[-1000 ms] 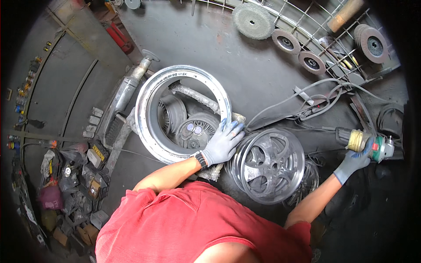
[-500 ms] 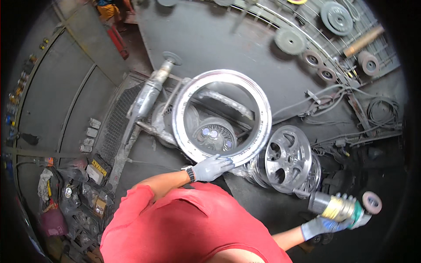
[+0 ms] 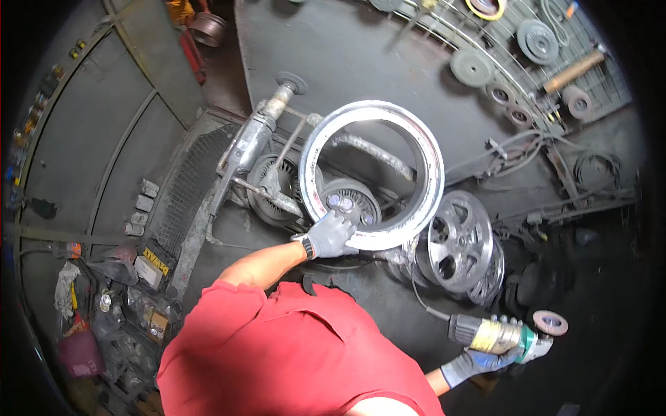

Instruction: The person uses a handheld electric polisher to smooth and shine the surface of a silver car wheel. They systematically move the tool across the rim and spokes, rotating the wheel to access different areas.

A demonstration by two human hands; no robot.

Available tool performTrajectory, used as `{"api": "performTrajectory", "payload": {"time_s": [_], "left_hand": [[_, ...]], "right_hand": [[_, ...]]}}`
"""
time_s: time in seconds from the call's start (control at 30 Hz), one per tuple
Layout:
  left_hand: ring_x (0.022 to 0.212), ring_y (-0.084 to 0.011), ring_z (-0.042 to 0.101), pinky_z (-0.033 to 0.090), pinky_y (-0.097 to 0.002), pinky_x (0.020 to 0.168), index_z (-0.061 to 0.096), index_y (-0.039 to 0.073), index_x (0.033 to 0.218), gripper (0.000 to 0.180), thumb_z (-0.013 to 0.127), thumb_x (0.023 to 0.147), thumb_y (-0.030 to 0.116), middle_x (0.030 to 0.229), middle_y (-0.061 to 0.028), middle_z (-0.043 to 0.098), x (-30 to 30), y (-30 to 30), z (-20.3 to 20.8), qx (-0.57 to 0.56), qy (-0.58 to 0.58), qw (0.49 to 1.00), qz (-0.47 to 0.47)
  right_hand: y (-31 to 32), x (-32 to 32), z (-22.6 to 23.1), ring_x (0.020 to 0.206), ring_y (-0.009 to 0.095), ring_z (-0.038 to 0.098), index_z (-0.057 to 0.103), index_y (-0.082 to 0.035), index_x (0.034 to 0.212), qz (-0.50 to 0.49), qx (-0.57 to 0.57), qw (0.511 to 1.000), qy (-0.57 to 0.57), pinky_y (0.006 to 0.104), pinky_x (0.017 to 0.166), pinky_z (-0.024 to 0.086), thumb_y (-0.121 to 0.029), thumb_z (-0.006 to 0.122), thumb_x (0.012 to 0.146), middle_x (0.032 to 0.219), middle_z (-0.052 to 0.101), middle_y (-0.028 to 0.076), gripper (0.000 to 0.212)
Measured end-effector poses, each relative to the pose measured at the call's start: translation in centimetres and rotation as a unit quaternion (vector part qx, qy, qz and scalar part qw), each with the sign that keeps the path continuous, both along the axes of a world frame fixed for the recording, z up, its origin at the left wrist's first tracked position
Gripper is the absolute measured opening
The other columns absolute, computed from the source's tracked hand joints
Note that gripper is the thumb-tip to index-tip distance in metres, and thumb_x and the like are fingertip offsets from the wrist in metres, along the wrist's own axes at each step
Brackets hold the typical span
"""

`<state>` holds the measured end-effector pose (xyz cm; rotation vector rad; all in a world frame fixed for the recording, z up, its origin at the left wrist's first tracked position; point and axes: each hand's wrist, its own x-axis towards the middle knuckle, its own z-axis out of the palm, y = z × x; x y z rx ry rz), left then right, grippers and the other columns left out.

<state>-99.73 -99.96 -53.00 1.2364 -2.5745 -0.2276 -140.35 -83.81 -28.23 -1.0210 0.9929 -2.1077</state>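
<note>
A bare metal wheel ring point(image 3: 431, 166), shiny and open in the middle, rests on a metal stand point(image 3: 284, 201) in front of me. My left hand point(image 3: 331, 236), in a grey glove, is closed on the ring's near-left edge, with its fingers curled over the lip. Off to the right, my right hand point(image 3: 479, 364), gloved in grey and blue, grips an angle grinder point(image 3: 499, 336) from below. A round abrasive disc point(image 3: 550, 322) sits at the grinder's far-right end, apart from the ring.
Spoked wheels point(image 3: 459, 241) stand right of the ring; others lie behind it. A long cylindrical machine point(image 3: 253, 142) is at left. Discs point(image 3: 472, 67) hang on a wire rack at upper right. A toolbox point(image 3: 154, 267) and bags are at lower left. The grinder's cable point(image 3: 424, 304) trails left.
My left hand has shifted leftward along the ring, and its fingers now curl over the edge. The grinder has come closer to me from the right. A reddish wheel appears beside a person at upper left.
</note>
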Motion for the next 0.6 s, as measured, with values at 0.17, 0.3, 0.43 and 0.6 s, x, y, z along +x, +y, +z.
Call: {"api": "performTrajectory", "payload": {"time_s": [0.17,0.3,0.43,0.6], "left_hand": [[0.104,-0.0291,0.066,0.044,-0.0480,0.092,0.070,0.004,0.122,0.065,0.067,0.092,0.061,0.107,-0.0118,0.070,-3.0,-0.1,-2.3,-0.019,-0.025,0.998,0.053],[0.112,-0.0320,0.064,0.039,-0.0511,0.102,0.065,0.002,0.132,0.064,0.066,0.095,0.054,0.117,-0.0143,0.070,-4.8,0.0,-1.9,0.031,-0.031,0.995,0.092],[0.136,-0.0376,0.054,0.033,-0.0567,0.118,0.056,-0.003,0.144,0.072,0.066,0.095,0.049,0.141,-0.0217,0.064,-5.5,1.3,-2.6,0.041,-0.022,0.985,0.166],[0.132,-0.0348,0.060,0.048,-0.0425,0.111,0.044,-0.003,0.155,0.091,0.081,0.088,0.046,0.142,-0.0277,0.061,-12.3,9.5,11.9,0.441,0.303,0.830,-0.155]], "right_hand": [[1.4,1.8,-1.2,0.119,0.034,0.066,0.047,0.000,0.151,0.101,-0.028,0.992,-0.072,0.0533,0.107,0.052,-0.056,0.058,0.103,0.138,0.063,0.015,0.075],[3.6,3.3,-1.6,0.123,0.031,0.062,0.045,-0.002,0.152,0.091,-0.013,0.992,-0.089,0.0523,0.109,0.050,-0.056,0.062,0.102,0.139,0.060,0.013,0.076],[5.7,4.5,-2.6,0.123,0.031,0.061,0.046,-0.002,0.150,0.092,0.001,0.988,-0.121,0.0529,0.111,0.048,-0.048,0.068,0.101,0.140,0.059,0.013,0.071],[7.7,4.4,-5.6,0.123,0.032,0.061,0.045,-0.002,0.151,0.061,0.046,0.982,-0.172,0.0534,0.110,0.048,-0.044,0.073,0.097,0.139,0.060,0.014,0.073]]}}
